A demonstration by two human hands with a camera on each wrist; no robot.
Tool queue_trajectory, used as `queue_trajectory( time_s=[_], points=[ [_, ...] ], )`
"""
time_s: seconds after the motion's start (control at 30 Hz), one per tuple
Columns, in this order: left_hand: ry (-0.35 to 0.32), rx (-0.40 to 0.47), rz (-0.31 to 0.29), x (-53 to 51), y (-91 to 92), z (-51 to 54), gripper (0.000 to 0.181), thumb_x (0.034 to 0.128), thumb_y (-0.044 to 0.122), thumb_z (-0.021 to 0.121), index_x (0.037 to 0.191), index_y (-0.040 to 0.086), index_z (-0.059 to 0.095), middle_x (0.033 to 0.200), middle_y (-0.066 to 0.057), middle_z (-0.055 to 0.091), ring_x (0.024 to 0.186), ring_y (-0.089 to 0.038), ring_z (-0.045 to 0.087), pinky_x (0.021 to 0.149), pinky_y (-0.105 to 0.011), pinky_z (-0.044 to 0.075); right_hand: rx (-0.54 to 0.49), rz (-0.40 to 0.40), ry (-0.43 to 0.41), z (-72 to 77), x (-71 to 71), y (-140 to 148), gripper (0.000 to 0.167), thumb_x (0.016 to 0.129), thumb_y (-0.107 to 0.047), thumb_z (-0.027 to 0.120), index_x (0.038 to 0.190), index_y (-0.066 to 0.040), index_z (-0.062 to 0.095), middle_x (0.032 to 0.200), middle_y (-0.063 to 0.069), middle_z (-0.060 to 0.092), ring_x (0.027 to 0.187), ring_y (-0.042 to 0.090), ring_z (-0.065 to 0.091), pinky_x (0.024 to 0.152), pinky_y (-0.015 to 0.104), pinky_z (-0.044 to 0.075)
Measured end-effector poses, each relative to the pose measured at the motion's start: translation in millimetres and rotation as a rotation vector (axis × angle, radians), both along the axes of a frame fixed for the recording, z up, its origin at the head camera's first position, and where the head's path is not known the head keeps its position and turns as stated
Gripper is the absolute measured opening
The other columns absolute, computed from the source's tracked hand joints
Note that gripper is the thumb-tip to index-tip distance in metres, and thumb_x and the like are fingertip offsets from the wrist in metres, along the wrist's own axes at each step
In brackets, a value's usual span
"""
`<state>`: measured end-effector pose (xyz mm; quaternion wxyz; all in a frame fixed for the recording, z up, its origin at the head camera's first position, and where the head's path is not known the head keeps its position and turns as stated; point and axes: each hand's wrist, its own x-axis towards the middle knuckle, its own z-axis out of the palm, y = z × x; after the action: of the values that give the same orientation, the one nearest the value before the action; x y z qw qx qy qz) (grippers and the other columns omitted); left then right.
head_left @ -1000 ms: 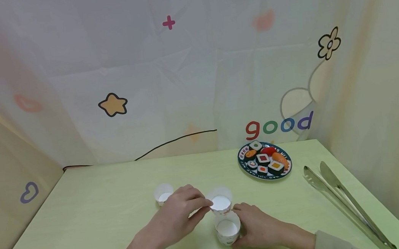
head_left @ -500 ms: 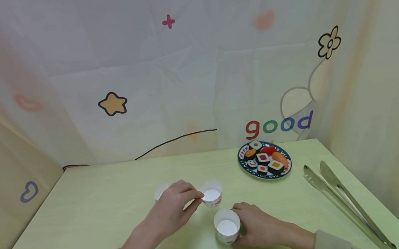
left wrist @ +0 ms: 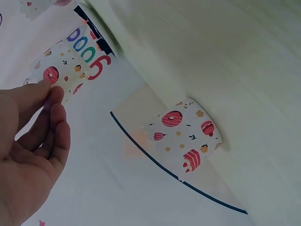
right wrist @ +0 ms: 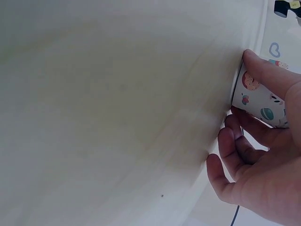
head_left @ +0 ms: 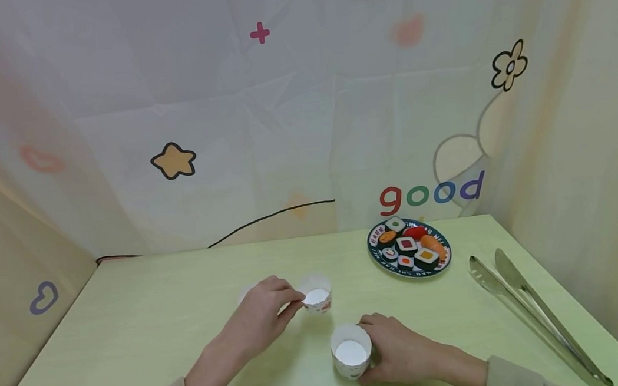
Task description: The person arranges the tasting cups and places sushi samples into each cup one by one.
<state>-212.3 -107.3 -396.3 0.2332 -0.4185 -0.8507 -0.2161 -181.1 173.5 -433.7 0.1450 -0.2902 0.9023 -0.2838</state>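
You seem to be setting cups apart: your left hand (head_left: 263,317) pinches the first cup (head_left: 318,304) at its fingertips, your right hand (head_left: 398,350) holds the second cup (head_left: 351,364) between thumb and fingers, and next probably calls for gentle lowering near the third cup (left wrist: 188,134), behind your left knuckles

Behind-left of our nearest white printed paper cup (head_left: 351,367), we see a second such cup (head_left: 316,299) and, farther left, a third such cup (left wrist: 186,136); right of the nearest lie silver metal tongs (head_left: 551,316); behind-right, multicoloured sushi pieces (head_left: 427,258) on a round blue-rimmed plate (head_left: 417,272).
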Motion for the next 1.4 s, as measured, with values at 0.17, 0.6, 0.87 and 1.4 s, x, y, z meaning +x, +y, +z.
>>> queue_trajectory(
  time_s=[0.17,0.6,0.87,1.4],
  points=[
    [-0.008,-0.041,0.023,-2.3,-2.8,-1.3,0.009,0.0842,0.001,0.083,0.093,0.004,0.08,0.083,-0.001,0.07,0.078,-0.016,0.062,0.07,-0.027,0.053,0.0,-0.002,-0.017,0.0,-0.5,-1,0.063,0.075,-0.038,0.093,0.126,-0.012,0.065,0.114,-0.01,0.06,0.106,0.014,0.053,0.097,0.048,0.045],
    [-0.058,-0.111,0.097,-8.1,-7.7,-3.6,0.008,0.0833,-0.001,0.083,0.09,0.003,0.08,0.081,-0.002,0.071,0.077,-0.018,0.063,0.072,-0.03,0.054,-0.002,-0.018,-0.044,3.2,0.0,-2,0.063,0.076,-0.037,0.093,0.127,-0.013,0.065,0.115,-0.009,0.059,0.107,0.015,0.052,0.099,0.05,0.044],
    [-0.085,-0.138,0.121,-11.2,-8.7,-8.4,0.009,0.0806,-0.002,0.084,0.087,0.003,0.08,0.08,-0.003,0.07,0.076,-0.018,0.063,0.071,-0.03,0.054,-0.004,-0.013,-0.047,2.8,0.3,-1,0.063,0.076,-0.036,0.093,0.127,-0.012,0.065,0.116,-0.009,0.059,0.107,0.016,0.052,0.099,0.05,0.044],
    [-0.133,-0.18,0.175,-18.8,-9.4,-14.6,0.007,0.0814,0.002,0.085,0.087,0.001,0.081,0.079,-0.006,0.071,0.074,-0.019,0.063,0.068,-0.027,0.054,-0.013,0.015,0.002,2.4,2.5,1,0.062,0.075,-0.036,0.093,0.126,-0.013,0.066,0.114,-0.009,0.059,0.107,0.014,0.052,0.097,0.047,0.044]
  ],
)
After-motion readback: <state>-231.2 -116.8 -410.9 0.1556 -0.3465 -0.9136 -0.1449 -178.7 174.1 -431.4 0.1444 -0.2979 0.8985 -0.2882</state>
